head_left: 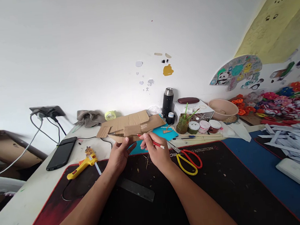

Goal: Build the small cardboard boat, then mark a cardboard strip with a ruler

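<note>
My left hand point(118, 156) pinches the lower edge of a small cut piece of brown cardboard point(119, 139), thumb on top. My right hand point(155, 152) grips a slim red pencil point(157, 144), its tip pointing left at the cardboard's edge. Behind both hands lie larger cardboard pieces point(129, 120), one with printed letters; overlap hides where one piece ends and another starts. Just right of my right hand rest scissors point(179, 159) with yellow and red handles. A flat dark ruler point(137, 189) lies on the black mat point(211, 197) between my forearms.
Left of my hands sit a yellow glue gun point(83, 167) and a black phone point(62, 154). Farther back stand a black flask point(168, 102), paint jars point(193, 127) and a bowl point(224, 110). White paper strips point(297, 142) pile up at right.
</note>
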Available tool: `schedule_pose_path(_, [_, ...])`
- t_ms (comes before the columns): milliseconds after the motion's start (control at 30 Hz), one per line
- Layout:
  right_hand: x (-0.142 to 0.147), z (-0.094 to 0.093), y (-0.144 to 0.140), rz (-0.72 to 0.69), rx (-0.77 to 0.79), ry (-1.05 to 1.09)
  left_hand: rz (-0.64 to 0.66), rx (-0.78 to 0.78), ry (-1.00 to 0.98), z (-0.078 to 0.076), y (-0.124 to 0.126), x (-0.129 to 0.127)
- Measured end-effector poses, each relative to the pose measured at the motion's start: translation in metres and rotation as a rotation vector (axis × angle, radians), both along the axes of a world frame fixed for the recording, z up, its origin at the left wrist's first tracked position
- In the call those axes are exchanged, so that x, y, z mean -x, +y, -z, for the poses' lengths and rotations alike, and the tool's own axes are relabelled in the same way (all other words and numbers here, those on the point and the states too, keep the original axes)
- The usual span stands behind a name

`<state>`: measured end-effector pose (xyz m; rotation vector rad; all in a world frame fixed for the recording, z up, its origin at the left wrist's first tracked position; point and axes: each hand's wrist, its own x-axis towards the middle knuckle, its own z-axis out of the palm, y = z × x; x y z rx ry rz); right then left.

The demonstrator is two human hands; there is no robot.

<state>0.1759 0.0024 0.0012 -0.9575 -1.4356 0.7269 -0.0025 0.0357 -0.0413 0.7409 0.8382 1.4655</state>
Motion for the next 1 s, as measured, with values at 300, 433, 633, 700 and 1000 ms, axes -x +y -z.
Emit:
schedule_pose_path(300, [-0.0009,-0.0005,-0.0005,0.043,-0.008,0.012,0.016,-0.007,0.022,-0.0033,-0.0026,-0.0008])
schedule_pose_path(433, [-0.0020,-0.0013,0.0002,0.068,-0.014,0.030,0.006,0.003,0.019,-0.0031,-0.0026,-0.0014])
schedule_pose_path(633, [-0.0029,-0.0011,0.0009,0.066,-0.009,0.029,0.008,-0.004,0.018,-0.0034,-0.0032,-0.0018])
schedule_pose_path(700, [-0.0031,-0.0002,0.0011,0.065,-0.011,0.027,0.014,-0.002,0.022,-0.0040,-0.0037,-0.0020])
schedule_pose_path(1000, [-0.0031,0.0004,0.0015,0.071,-0.007,0.020,0.028,0.006,0.038,-0.0076,-0.0058,-0.0031])
